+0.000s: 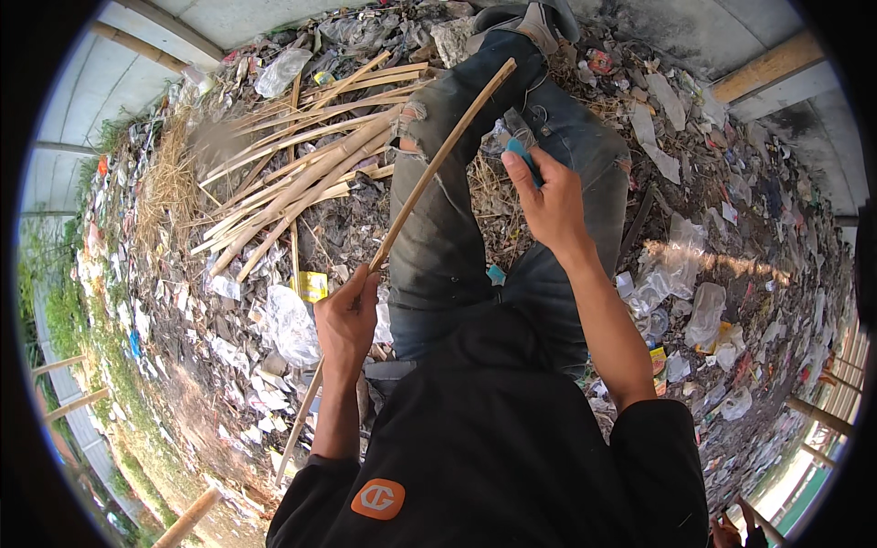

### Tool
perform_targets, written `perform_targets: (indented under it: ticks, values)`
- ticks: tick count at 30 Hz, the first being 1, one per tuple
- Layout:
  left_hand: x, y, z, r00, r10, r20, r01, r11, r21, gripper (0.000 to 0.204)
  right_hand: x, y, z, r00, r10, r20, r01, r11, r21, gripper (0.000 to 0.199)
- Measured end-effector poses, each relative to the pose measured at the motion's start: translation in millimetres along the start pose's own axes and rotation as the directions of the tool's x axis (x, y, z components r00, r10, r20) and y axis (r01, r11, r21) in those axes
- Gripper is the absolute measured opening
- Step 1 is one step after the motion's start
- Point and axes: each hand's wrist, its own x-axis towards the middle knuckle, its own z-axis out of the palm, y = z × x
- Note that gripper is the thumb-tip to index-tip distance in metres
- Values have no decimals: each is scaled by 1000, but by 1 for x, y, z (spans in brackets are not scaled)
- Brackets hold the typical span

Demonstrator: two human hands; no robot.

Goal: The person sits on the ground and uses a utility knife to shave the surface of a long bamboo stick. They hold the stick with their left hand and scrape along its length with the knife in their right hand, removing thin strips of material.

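My left hand point(347, 315) is closed around a long, thin bamboo strip point(443, 160). The strip runs aslant from beside my left forearm up across my left knee, and its far end rises toward my shoe. Over the gap between my legs, my right hand point(553, 196) grips a small blue object point(521, 157) between thumb and fingers. A greyish piece shows just beyond it, but its kind is unclear. The blue object is apart from the strip. To the left of my knee lies a loose pile of split bamboo strips point(311, 183).
Litter covers the ground, with clear plastic bags point(292, 324) and a yellow packet point(313, 286) at my left. More plastic point(706, 315) lies at my right. Concrete walls point(667, 32) stand ahead, with a wooden beam point(767, 68). Part of another person point(726, 532) shows at the lower right.
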Motion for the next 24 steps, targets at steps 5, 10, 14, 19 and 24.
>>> perform_targets:
  ticks: [5, 10, 14, 19, 24]
  values:
    - [4, 10, 14, 998, 64, 3, -64, 994, -86, 25, -27, -31, 41, 978, 53, 204, -106, 960, 260, 53]
    - [1, 17, 16, 991, 135, 1, -134, 983, -123, 27, -21, -34, 60, 967, 60, 246, -148, 922, 358, 45]
    - [-3, 5, 13, 979, 200, -36, -201, 978, -50, 25, 5, -21, 50, 978, 109, 178, -185, 846, 500, 28]
    - [-6, 4, 16, 974, 223, -51, -225, 973, -43, 23, 31, -19, 20, 959, 239, 150, -278, 709, 648, 28]
    - [-1, 23, 15, 980, 195, -46, -197, 979, -42, 26, 31, -27, 18, 984, 164, 73, -172, 750, 639, 31]
